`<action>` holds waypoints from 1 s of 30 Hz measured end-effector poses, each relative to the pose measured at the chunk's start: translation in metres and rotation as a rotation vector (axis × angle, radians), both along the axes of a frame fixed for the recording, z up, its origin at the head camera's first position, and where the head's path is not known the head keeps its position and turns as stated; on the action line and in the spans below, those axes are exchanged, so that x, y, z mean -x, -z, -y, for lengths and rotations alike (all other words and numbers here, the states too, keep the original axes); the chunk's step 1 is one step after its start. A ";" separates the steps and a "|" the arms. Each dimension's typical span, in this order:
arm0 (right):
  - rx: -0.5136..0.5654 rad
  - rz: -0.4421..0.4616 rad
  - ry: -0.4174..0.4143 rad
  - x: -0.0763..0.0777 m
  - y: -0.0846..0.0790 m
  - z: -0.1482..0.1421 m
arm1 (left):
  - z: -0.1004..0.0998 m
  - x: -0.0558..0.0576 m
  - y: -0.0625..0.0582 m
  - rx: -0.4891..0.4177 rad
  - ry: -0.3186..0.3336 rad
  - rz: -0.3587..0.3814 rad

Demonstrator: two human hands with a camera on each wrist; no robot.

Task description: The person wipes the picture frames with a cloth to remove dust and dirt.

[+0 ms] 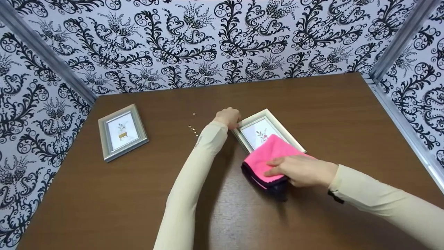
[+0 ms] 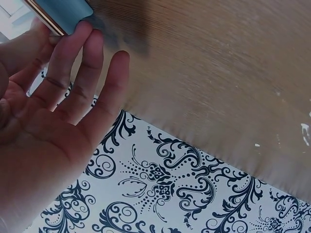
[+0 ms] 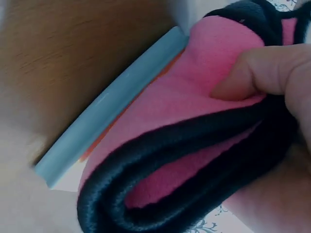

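A cream picture frame [image 1: 282, 126] lies tilted at an angle on the brown table, its plant print partly covered. My left hand [image 1: 228, 118] pinches its far left corner; in the left wrist view the thumb and forefinger grip the frame's edge [image 2: 68, 14], while the other fingers extend past it. Folded in my right hand [image 1: 305, 170] is a pink cloth [image 1: 267, 152] with a dark border. The cloth lies over the frame's near part. In the right wrist view, the thumb presses on the pink cloth [image 3: 194, 92], against the frame.
A second, silvery picture frame [image 1: 141, 130] lies at the table's left side. Small white bits [image 1: 193, 129] are scattered on the table [image 1: 166, 180] left of my left hand. Patterned walls [image 1: 194, 45] with metal posts stand behind and at both sides.
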State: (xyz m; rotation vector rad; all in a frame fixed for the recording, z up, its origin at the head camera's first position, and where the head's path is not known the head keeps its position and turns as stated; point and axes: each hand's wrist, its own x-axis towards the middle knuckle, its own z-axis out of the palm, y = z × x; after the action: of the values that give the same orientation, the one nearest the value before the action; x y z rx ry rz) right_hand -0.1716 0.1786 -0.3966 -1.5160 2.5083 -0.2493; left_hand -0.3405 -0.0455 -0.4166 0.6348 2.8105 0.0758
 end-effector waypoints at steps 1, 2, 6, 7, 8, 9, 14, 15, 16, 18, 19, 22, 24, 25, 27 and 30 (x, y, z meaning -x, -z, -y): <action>0.007 0.010 0.008 0.001 0.001 0.000 | 0.000 0.000 0.000 -0.002 0.001 0.001; 0.010 0.022 0.016 0.002 0.003 0.001 | 0.000 -0.001 -0.001 -0.005 0.003 0.003; 0.023 0.082 0.026 0.011 0.007 0.005 | 0.001 -0.002 -0.002 -0.010 0.008 -0.002; 0.025 0.088 0.024 0.014 0.008 0.007 | 0.001 -0.002 -0.003 -0.011 0.008 -0.004; 0.028 0.095 0.027 0.017 0.008 0.009 | 0.001 -0.003 -0.003 -0.013 0.008 -0.007; 0.029 0.096 0.031 0.020 0.009 0.011 | 0.001 -0.003 -0.003 -0.014 0.009 -0.011; 0.056 0.036 0.063 0.031 0.017 0.022 | 0.001 -0.002 -0.001 -0.026 0.017 -0.013; 0.068 0.020 0.064 0.034 0.020 0.024 | 0.002 -0.002 -0.001 -0.027 0.017 -0.013; 0.086 -0.004 0.061 0.037 0.022 0.027 | 0.001 -0.002 0.000 -0.026 0.017 -0.016; 0.107 -0.040 0.068 0.042 0.025 0.031 | 0.001 -0.002 0.001 -0.022 0.013 -0.023; 0.117 -0.063 0.066 0.044 0.027 0.033 | 0.001 -0.002 0.001 -0.020 0.012 -0.028; 0.104 -0.097 0.082 0.046 0.029 0.036 | 0.000 -0.002 0.002 -0.018 0.008 -0.042; 0.076 -0.088 0.087 0.042 0.028 0.036 | 0.000 -0.003 0.001 -0.020 0.004 -0.040; 0.064 -0.089 0.079 0.039 0.027 0.035 | 0.000 -0.003 0.001 -0.020 0.004 -0.041; 0.045 -0.105 0.050 0.032 0.025 0.031 | 0.000 -0.004 0.001 -0.020 0.003 -0.043; 0.024 -0.140 -0.009 0.018 0.019 0.024 | 0.000 -0.004 0.001 -0.025 0.003 -0.049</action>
State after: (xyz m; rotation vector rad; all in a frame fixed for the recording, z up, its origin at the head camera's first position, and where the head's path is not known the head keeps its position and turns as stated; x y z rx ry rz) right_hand -0.1901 0.1545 -0.4154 -1.6065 2.6137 -0.1784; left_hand -0.3360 -0.0459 -0.4175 0.6546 2.8598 0.0957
